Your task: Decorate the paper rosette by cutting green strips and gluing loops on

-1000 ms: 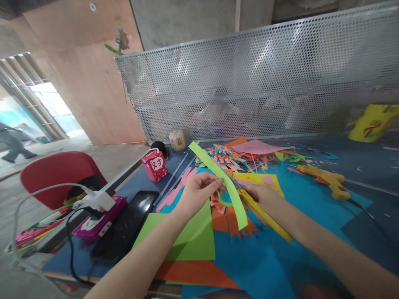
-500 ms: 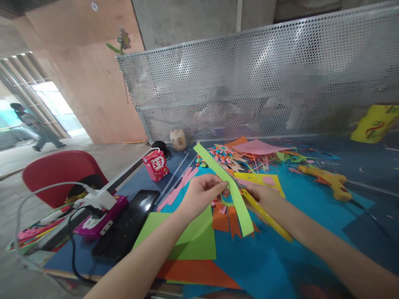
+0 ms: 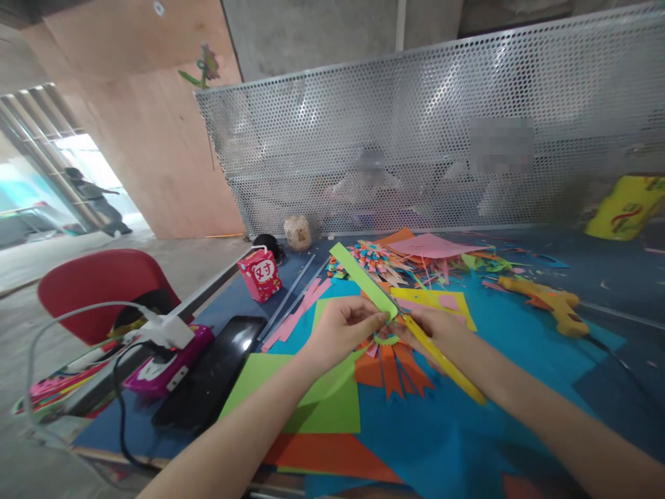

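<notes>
Striding by the bright opening at far left is a small, blurred person (image 3: 98, 201). Below, a red chair (image 3: 104, 291) stands beside the desk, its base out of view. A white plug adapter (image 3: 166, 334) sits in a purple power strip (image 3: 156, 378), whose markings are too small to read, next to a glossy black device (image 3: 213, 374). The pink drink carton (image 3: 260, 275) bears a pale oval with large strokes like "又寸" or "对"; its finer print is illegible. Clear sticks (image 3: 288, 291) and pink paper strips (image 3: 296, 315) lie to its right.

The left hand (image 3: 346, 329) pinches a light green paper strip (image 3: 364, 278) over the middle of the desk; the fingers hide its lower end. The right hand (image 3: 436, 329) is closed round yellow-handled scissors (image 3: 454, 374), their blades against the strip, their gap impossible to judge. Beneath, an orange fringed paper piece (image 3: 389, 371) is partly covered by the hands.

Behind the perforated metal panel (image 3: 415, 125), figures are blurred, with pixelated patches. Further right, a yellow hot glue gun (image 3: 551, 301) lies on its side; the yellow packet (image 3: 621, 208), cut off by the frame, shows a red swoosh and unreadable green lettering.
</notes>
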Demonstrator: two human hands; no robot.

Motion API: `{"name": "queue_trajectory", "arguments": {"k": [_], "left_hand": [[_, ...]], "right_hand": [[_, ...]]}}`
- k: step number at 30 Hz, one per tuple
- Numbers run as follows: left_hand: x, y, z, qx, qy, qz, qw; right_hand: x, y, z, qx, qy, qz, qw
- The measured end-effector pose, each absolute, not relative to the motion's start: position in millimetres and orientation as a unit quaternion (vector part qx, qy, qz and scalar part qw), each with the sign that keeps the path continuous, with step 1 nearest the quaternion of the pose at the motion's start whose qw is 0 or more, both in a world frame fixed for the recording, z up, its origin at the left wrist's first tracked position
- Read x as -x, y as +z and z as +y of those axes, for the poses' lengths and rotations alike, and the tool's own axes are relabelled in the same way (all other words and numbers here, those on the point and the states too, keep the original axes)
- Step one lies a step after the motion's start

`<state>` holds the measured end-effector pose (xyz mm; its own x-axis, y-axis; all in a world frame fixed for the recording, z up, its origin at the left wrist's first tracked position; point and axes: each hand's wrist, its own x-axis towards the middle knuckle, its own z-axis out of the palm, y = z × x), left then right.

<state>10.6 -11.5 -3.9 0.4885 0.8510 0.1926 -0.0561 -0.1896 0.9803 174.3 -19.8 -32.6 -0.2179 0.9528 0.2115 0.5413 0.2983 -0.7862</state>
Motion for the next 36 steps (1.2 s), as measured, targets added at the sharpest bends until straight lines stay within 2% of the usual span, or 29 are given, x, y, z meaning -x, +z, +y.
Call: {"name": "queue_trajectory", "arguments": {"k": [4,13,20,24,36], "left_hand": [[-11,-5,-15,-0.669,0.364,0.315,0.566],[-12,1,-15,-0.652,0.374,0.337,0.567],[-12,2,-17,-0.644,0.358,0.313,0.600],[-9,7,-21,-0.667,0.346,0.298,0.589],[-3,13,-10,-0.624,0.467,0.338,0.528]], "right_hand": [[-176,-26,-25,0.468,0.363,-0.725,0.351],[-168,-18,-30,0.541,0.432,-0.603,0.396],[-175,-11,-36,0.500,0.375,-0.697,0.350],[-175,-18,-31,0.469,0.384,-0.718,0.342],[-178,-21,-32,0.499,0.394,-0.712,0.300]]}}
